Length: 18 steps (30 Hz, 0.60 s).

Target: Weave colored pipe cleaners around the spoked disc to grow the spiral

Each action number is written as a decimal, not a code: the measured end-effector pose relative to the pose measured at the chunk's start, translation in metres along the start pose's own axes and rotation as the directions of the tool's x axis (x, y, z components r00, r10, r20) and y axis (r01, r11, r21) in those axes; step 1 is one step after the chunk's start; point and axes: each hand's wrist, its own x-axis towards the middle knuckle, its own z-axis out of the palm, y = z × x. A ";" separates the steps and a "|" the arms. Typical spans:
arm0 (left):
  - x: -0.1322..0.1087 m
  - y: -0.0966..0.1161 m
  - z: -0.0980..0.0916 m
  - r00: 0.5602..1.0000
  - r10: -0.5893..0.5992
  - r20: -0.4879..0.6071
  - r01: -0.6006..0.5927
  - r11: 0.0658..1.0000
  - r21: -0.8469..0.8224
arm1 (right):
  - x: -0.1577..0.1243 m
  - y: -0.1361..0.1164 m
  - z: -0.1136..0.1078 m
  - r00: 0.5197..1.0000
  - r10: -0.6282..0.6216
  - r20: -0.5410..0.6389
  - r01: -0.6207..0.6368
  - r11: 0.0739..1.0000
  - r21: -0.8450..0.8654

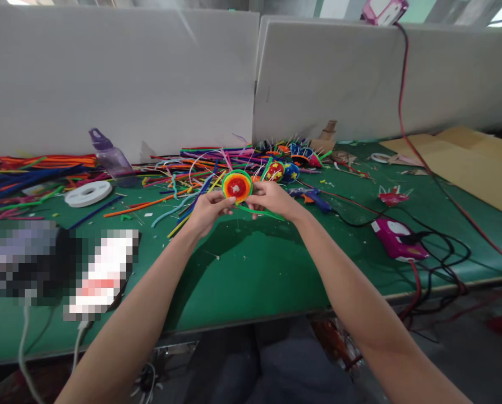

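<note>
Both hands hold up a round coil of pipe cleaners (236, 186), red at the centre, then orange, yellow and a green outer ring. My left hand (208, 210) pinches its lower left edge. My right hand (270, 197) grips its right edge, and a loose green pipe cleaner tail (261, 212) trails under the right fingers. The coil hangs a little above the green table (251, 280).
A heap of coloured pipe cleaners (183, 163) lies behind the hands, more at the far left (32, 174). A purple bottle (111, 157), a white tape roll (88, 193), finished balls (282, 171), a blue glue gun (312, 196), a pink device (397, 238) with cables, cardboard (465, 163).
</note>
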 end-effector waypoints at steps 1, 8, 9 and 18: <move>0.000 0.000 0.000 1.000 0.005 0.002 -0.005 1.000 -0.002 | 0.000 0.000 -0.001 1.000 0.003 -0.004 -0.003 1.000 0.007; 0.001 -0.001 -0.001 1.000 0.004 -0.031 -0.004 1.000 0.017 | -0.002 -0.001 -0.007 0.999 0.035 0.015 -0.036 0.999 0.014; 0.001 -0.002 -0.002 1.000 0.005 -0.031 -0.004 1.000 0.024 | -0.002 -0.001 -0.008 0.999 0.026 0.028 -0.026 1.000 0.016; 0.000 -0.003 -0.001 1.000 0.009 -0.011 -0.008 0.999 0.050 | -0.001 0.003 -0.014 0.997 0.010 0.079 -0.014 0.999 0.051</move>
